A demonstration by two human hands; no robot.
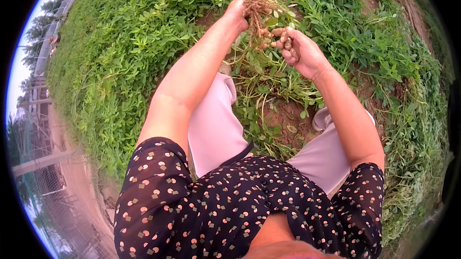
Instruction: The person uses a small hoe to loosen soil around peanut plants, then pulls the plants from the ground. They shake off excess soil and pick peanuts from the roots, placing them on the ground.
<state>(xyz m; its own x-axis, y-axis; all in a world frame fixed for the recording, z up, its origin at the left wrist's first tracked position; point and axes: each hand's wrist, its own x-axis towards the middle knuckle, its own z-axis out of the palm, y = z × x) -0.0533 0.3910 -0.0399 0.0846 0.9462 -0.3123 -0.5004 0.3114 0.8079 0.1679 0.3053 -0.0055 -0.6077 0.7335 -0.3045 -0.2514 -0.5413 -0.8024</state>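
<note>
My left hand [237, 13] grips a bunch of uprooted peanut plants by the stems, partly hidden behind the roots. The thin brown roots [257, 8] hang from it, with several peanut pods [264, 35] clustered at their lower end. Close beside those pods is my right hand [300, 51], its fingers curled around several soil-marked peanut pods [288, 44]. One pod at my right fingertips reaches toward the root cluster; whether it is still attached I cannot tell.
Leafy green peanut plants [119, 64] grow densely ahead and to the left. Flattened stems [284, 84] lie between my legs over bare brown soil [288, 115]. Pulled or drooping plants [414, 172] line the right side. A wire mesh fence [47, 187] runs beside a dirt path at far left.
</note>
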